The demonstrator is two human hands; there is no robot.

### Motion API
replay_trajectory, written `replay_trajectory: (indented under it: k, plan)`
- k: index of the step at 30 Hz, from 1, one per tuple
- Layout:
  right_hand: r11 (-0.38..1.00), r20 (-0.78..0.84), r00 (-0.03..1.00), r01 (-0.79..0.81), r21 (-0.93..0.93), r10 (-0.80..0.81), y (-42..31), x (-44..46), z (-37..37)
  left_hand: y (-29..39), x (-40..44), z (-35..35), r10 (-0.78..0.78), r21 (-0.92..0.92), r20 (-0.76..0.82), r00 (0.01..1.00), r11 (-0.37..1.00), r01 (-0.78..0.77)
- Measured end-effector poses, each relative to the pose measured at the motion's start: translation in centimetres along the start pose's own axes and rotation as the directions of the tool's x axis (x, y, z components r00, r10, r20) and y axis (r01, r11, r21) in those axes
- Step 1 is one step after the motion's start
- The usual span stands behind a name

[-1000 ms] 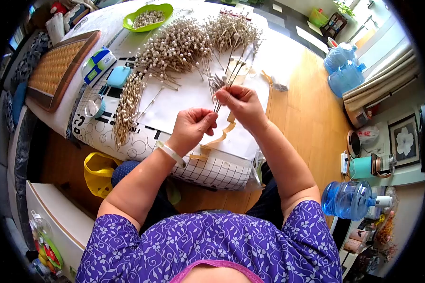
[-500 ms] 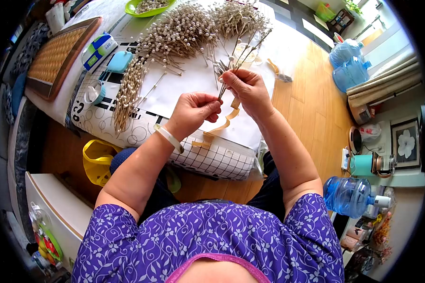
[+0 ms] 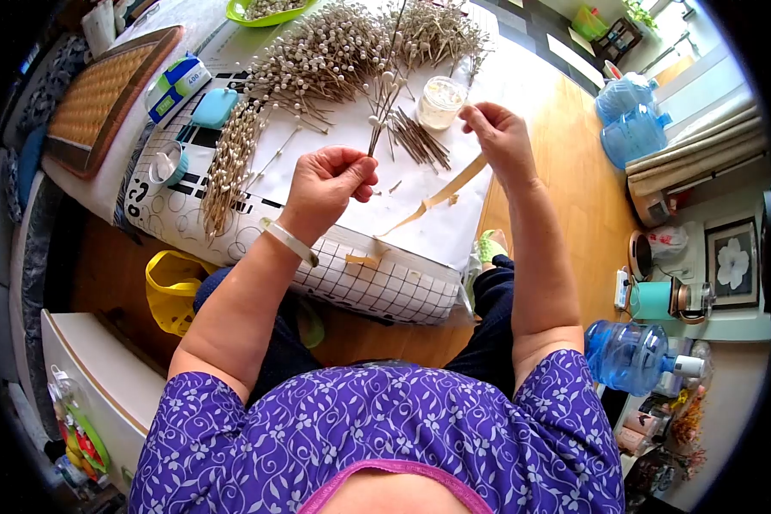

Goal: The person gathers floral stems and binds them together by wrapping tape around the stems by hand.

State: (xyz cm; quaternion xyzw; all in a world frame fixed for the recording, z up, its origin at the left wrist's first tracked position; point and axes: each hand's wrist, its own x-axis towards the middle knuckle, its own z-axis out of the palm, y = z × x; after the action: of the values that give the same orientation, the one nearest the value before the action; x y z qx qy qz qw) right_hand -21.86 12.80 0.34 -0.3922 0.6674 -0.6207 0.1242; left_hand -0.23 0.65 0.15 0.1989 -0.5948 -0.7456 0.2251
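Observation:
My left hand [image 3: 330,184] is closed around the lower ends of a small bunch of thin brown stems with white buds [image 3: 377,111], which stands upright above the white sheet. Off to the right, my right hand [image 3: 501,141] has thumb and forefinger pinched together. A tan strip of tape [image 3: 445,193] runs from that hand down and left to the sheet. Between the hands lies a pile of short bare sticks [image 3: 418,139]. Just left of my right fingertips stands a clear round jar [image 3: 443,101] with pale contents.
Large heaps of white-budded stems [image 3: 317,60] cover the table's far side, with another bundle [image 3: 230,167] at left. A blue box [image 3: 215,108], a small blue-rimmed cup [image 3: 170,164] and a tissue pack [image 3: 177,87] sit farther left. A yellow bag [image 3: 171,291] is below the table edge.
My right hand has moved away from the stems to the right, drawing the tan tape with it. My left hand has shifted slightly left, still holding the bunch. The jar and sticks are now uncovered.

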Motion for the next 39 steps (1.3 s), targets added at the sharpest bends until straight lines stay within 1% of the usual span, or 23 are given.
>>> replay_trajectory:
  k: [1,2,3,4,6,7,9,13,14,16,17,19,20,22,24,26,28,30,32,34,36,38,39]
  plan:
    - [1.000,0.001,1.000,0.003,-0.009,-0.003,0.6,-0.1,-1.0,-0.1,0.0,-0.1,0.003,-0.008,0.003,1.000,1.000,-0.003]
    - [0.939,-0.073,0.997,0.001,-0.344,-0.028,0.8,-0.2,-2.1,-0.3,-0.1,-0.2,0.009,-0.024,0.011,1.000,1.000,-0.009]
    - [0.770,-0.134,0.988,-0.021,-0.638,-0.083,0.8,-0.2,-3.0,-0.4,0.0,-0.1,0.022,-0.040,0.020,1.000,0.999,-0.021]
    - [0.725,-0.185,0.980,-0.075,-0.684,-0.073,1.0,-0.1,-3.7,-0.5,-0.1,0.1,0.008,-0.068,0.022,1.000,0.998,-0.007]
    - [0.803,-0.254,0.967,-0.159,-0.574,0.009,3.2,0.7,-4.8,-0.4,-0.1,0.2,-0.002,-0.084,0.032,0.999,0.996,0.005]
    - [0.801,-0.255,0.967,-0.158,-0.578,0.006,4.0,1.2,-5.1,-0.4,-0.1,0.3,-0.006,-0.093,0.032,0.999,0.996,0.009]
    - [0.729,-0.273,0.957,-0.256,-0.635,0.098,4.3,1.9,-4.3,-0.7,0.2,0.4,0.001,-0.092,0.034,0.999,0.996,0.002]
    - [0.747,-0.256,0.954,-0.285,-0.601,0.158,6.9,3.2,-1.6,-0.7,0.2,0.6,-0.033,-0.084,0.025,0.999,0.996,0.035]
    - [0.735,-0.231,0.962,-0.263,-0.625,0.147,6.9,3.2,-1.3,-0.7,0.2,0.6,-0.031,-0.080,0.028,0.999,0.996,0.033]
    - [0.819,-0.271,0.955,-0.252,-0.516,0.123,9.7,3.9,-1.4,-0.7,0.0,0.5,-0.026,-0.076,0.040,0.999,0.997,0.029]
    - [0.820,-0.273,0.954,-0.252,-0.515,0.122,9.6,3.9,-1.4,-0.7,0.0,0.5,-0.030,-0.078,0.038,0.999,0.996,0.033]
    - [0.902,-0.334,0.937,-0.226,-0.367,0.099,9.4,4.0,-1.4,-0.6,0.0,0.4,-0.029,-0.077,0.032,0.999,0.997,0.032]
    - [0.902,-0.333,0.938,-0.225,-0.368,0.098,9.1,3.9,-1.4,-0.6,0.0,0.3,-0.030,-0.080,0.027,0.999,0.996,0.032]
    - [0.963,-0.346,0.931,-0.189,-0.189,0.115,8.3,3.5,-1.8,-0.5,0.2,0.2,-0.010,-0.081,0.019,1.000,0.997,0.011]
    - [0.964,-0.317,0.941,-0.186,-0.188,0.120,7.5,3.2,-1.9,-0.4,0.4,0.1,0.008,-0.084,0.005,1.000,0.996,-0.008]
    - [0.988,-0.312,0.946,-0.126,-0.094,0.091,6.3,2.7,-1.9,-0.2,0.4,0.0,0.014,-0.080,-0.010,1.000,0.997,-0.015]
    - [0.991,-0.331,0.943,-0.067,-0.119,0.024,4.4,2.3,-1.8,-0.4,0.3,-0.1,0.013,-0.086,-0.023,1.000,0.996,-0.014]
    - [1.000,-0.307,0.952,-0.024,-0.016,0.018,2.4,2.0,-1.8,-0.3,0.5,-0.1,0.016,-0.096,-0.033,0.999,0.995,-0.019]
    - [0.997,-0.266,0.963,-0.047,-0.053,0.032,1.9,1.7,-1.9,-0.3,0.5,-0.1,0.008,-0.121,-0.041,0.999,0.993,-0.013]
    - [0.998,-0.212,0.977,0.004,-0.063,-0.017,3.0,1.1,-2.1,-0.5,0.6,-0.1,0.021,-0.109,-0.041,0.999,0.994,-0.025]
    - [0.997,-0.188,0.982,-0.034,-0.070,0.020,3.7,0.8,-2.5,-0.5,0.7,0.0,0.032,-0.129,-0.029,0.999,0.991,-0.036]
    - [0.923,-0.116,0.993,-0.067,-0.379,0.025,3.9,0.7,-2.7,-0.6,0.8,0.1,0.029,-0.115,-0.015,0.999,0.993,-0.030]
    - [0.875,-0.112,0.993,-0.028,-0.483,-0.030,3.8,0.8,-2.6,-0.8,0.8,0.2,0.017,-0.118,-0.018,1.000,0.993,-0.019]
